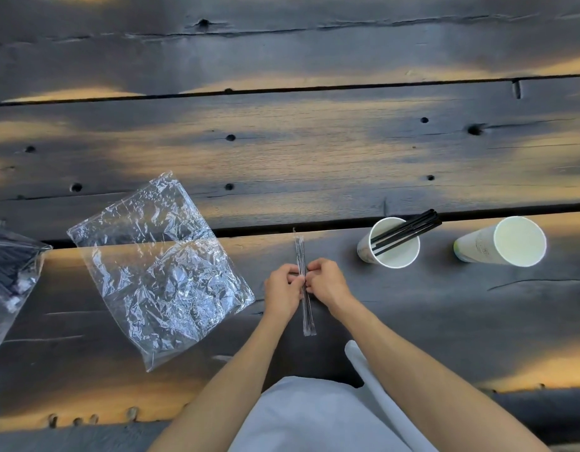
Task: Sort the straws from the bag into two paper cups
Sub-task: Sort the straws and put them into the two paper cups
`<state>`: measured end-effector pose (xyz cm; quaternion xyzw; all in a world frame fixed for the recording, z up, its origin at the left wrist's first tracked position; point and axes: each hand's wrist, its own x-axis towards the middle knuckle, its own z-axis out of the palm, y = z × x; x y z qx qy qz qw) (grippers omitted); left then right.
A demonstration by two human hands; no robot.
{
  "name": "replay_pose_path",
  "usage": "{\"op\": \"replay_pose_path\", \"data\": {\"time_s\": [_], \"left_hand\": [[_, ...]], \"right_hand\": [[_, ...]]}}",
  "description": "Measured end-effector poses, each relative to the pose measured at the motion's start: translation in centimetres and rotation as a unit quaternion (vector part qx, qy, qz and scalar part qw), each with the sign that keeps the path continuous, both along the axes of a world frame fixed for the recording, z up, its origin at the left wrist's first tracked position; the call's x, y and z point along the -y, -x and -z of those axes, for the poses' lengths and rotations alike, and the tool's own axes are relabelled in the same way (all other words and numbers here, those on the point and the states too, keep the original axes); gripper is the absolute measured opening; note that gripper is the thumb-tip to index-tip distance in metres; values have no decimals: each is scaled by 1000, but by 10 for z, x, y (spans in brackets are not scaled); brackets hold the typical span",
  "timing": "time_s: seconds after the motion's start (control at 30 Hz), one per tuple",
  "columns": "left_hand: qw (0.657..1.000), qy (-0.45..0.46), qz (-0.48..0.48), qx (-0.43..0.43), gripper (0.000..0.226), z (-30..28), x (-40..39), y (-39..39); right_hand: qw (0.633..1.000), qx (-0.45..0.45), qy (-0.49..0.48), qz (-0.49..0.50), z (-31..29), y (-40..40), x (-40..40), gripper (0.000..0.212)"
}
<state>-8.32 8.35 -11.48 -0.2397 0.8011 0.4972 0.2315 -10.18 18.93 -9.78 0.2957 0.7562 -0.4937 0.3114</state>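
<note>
Straws first, by setting. Broad dark weathered wooden plank table, knotted and cracked, streaked with warm light, under everything. On it at left, large crumpled clear plastic bag, lying flat and slanted. Cut off by the far left edge, second clear plastic bag holding dark straws. Pale cloth on the lap at the bottom, with two bare forearms reaching up over it to the middle.

At right, two white paper cups standing just beside each other but apart: nearer white paper cup holding a bundle of thin black straws, leaning up and to the right over the rim; farther right white paper cup, nothing seen inside.

At centre, left hand and right hand drawn close together, fingers curled, pinching between them a thin black straw in a clear plastic wrapper. Wrapped straw running nearly straight away from the body, pinched near its middle: upper half sticking out beyond the fingers toward the table gap, lower half trailing back between the wrists. Left fingertips on its left side, right fingertips on its right side, nearly touching across it. Lying left of the cups and right of the flat bag.
</note>
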Motion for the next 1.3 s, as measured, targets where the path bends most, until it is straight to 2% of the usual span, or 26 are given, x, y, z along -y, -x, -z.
{"op": "replay_pose_path", "data": {"time_s": [0.13,0.23,0.33,0.43,0.53,0.67,0.87,1.03,1.17,1.3], "left_hand": [[1000,-8,-13,21,11,1,2,0],[997,-60,-23,50,14,-1,3,-3],[994,-88,22,64,20,-4,5,-12],[991,-100,69,58,28,-8,8,-21],[991,-103,84,33,34,-20,6,-32],[977,-189,101,4,39,-34,-3,-44],[964,-228,139,-17,34,-52,-36,-54],[950,-276,147,-8,33,-70,-85,-52],[960,-221,170,-2,30,-68,-131,-54],[973,-46,224,-18,34,-45,-169,-51]], "right_hand": [[998,9,62,14,-1,1,-5,16],[996,17,87,-10,-2,-3,-7,9],[994,14,100,-32,-4,-12,-8,12],[994,-19,93,-46,-12,-19,-8,22],[993,-57,93,-36,-24,-26,-12,19],[981,-82,175,18,-41,-33,-31,20],[971,-171,158,-58,-70,-47,-80,7],[969,-185,153,-62,-92,-50,-137,10],[970,-218,104,-24,-106,-47,-189,12],[947,-289,79,114,-131,-37,-242,12]]}}
